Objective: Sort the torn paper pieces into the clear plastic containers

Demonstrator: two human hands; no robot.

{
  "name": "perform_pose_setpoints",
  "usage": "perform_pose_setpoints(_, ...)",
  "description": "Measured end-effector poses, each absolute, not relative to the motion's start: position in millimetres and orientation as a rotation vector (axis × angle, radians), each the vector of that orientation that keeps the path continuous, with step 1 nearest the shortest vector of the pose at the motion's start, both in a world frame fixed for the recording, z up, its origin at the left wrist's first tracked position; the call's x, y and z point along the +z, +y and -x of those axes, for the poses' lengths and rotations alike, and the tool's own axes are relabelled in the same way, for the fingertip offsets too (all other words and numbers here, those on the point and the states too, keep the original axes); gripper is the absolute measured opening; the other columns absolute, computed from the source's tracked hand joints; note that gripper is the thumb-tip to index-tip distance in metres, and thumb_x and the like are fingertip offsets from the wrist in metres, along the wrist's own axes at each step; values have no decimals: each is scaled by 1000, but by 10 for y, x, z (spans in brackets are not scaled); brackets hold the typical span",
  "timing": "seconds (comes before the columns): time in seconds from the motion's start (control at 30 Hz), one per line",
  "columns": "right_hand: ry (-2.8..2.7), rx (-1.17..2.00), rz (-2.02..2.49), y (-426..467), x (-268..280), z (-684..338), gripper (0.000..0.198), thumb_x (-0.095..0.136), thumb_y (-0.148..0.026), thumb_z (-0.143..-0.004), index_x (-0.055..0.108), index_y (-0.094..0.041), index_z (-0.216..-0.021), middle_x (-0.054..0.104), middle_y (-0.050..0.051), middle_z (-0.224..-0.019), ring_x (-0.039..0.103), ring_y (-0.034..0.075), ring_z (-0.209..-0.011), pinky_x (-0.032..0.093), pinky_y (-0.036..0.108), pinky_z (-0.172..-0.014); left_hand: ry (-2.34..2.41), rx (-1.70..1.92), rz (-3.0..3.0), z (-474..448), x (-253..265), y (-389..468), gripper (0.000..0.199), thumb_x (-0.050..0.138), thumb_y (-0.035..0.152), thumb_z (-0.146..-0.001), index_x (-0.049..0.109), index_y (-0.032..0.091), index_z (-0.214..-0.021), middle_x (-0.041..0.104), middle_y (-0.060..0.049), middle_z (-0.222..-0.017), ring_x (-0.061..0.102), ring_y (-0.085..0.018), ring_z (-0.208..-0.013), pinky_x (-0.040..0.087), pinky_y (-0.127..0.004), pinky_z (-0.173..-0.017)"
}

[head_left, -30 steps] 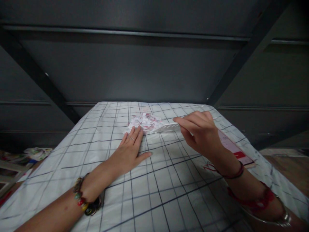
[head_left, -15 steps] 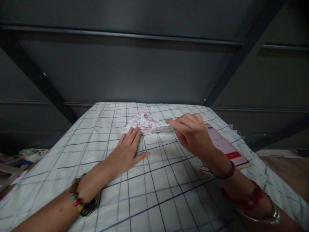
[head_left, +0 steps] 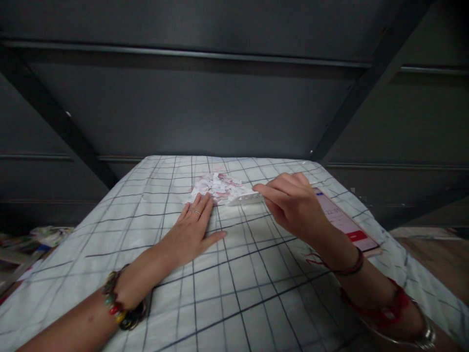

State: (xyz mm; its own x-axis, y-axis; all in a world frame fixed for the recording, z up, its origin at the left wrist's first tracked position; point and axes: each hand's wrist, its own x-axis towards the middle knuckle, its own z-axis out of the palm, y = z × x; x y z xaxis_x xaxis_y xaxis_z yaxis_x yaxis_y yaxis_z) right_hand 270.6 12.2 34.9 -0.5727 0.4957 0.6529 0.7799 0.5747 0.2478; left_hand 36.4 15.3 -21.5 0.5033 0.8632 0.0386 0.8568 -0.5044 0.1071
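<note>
A low heap of torn white paper scraps (head_left: pixel 218 183) with pinkish marks lies on the checked cloth. My left hand (head_left: pixel 192 222) rests palm down, fingers stretched and thumb spread, its fingertips touching the near left side of the heap. Between the thumb and fingers of my right hand (head_left: pixel 289 203) is the end of a thin white piece of paper (head_left: pixel 245 197), which reaches left to the scraps and stands slightly tilted. Its far end merges with the heap, so its full shape is hidden.
A phone (head_left: pixel 346 225) with a lit screen lies just right of my right wrist, partly behind it. The white cloth (head_left: pixel 249 274) with dark grid lines covers the surface. A dark panelled wall (head_left: pixel 205 107) rises behind it. Assorted items (head_left: pixel 51 234) sit low at the left.
The white piece in my right hand has tilted, so more of its face shows. My right forearm has shifted slightly to the right. My left hand has stayed nearly still.
</note>
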Motion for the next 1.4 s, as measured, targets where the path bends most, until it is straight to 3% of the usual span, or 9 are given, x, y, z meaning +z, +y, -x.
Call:
perform_pose_setpoints(0.63,-2301,-590,1016,107,402,-2759,23,40,-14,-83,62,-17,-85,61,2,-70,47,16,-69,28,30,-63,1522,122,-2641,-364,-184,141,84,23,65,-85,15,2,-141,9,-19,-148,1,-32,-135,12,-49,-107)
perform_pose_setpoints(1.4,-2314,-660,1064,113,402,-2770,23,40,-13,-83,63,-18,-81,60,2,-69,47,17,-68,28,31,-62,1505,146,-2660,-348,-215,148,84,23,64,-86,16,1,-140,9,-20,-148,2,-33,-135,13,-51,-106)
